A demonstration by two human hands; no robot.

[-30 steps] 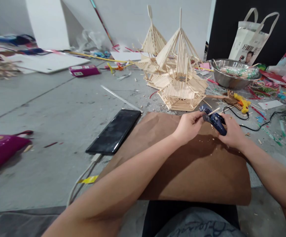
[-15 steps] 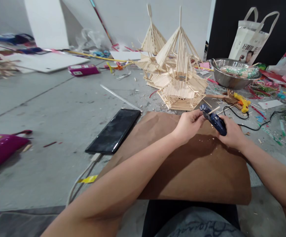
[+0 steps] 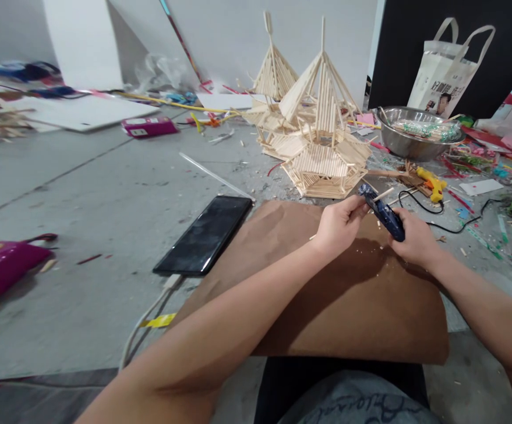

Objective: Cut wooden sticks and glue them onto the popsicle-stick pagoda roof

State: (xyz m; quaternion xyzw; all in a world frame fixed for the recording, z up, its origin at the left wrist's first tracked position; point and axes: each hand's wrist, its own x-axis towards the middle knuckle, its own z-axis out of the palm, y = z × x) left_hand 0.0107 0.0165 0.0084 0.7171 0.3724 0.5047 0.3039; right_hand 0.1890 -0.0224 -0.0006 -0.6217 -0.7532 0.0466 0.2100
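Note:
My left hand [image 3: 338,225] is closed in a pinch on a short wooden stick [image 3: 383,195], holding it into the jaws of a dark blue cutter [image 3: 382,212]. My right hand [image 3: 412,238] is wrapped round the cutter's handles. Both hands hover over a brown paper sheet [image 3: 326,294] lying on the grey floor. Just beyond them stands a stick-built pavilion model [image 3: 324,147] with a pointed roof, and a second model [image 3: 273,88] stands behind it.
A black phone [image 3: 205,234] on a white cable lies left of the paper. A yellow glue gun [image 3: 432,184] with a black cord, a steel bowl [image 3: 415,138], a tote bag [image 3: 452,65] and scattered coloured scraps sit to the right. A magenta pouch [image 3: 4,265] lies far left.
The cutter's handles have squeezed closer together in my right hand. Both hands stay in the same place with the stick still in the jaws.

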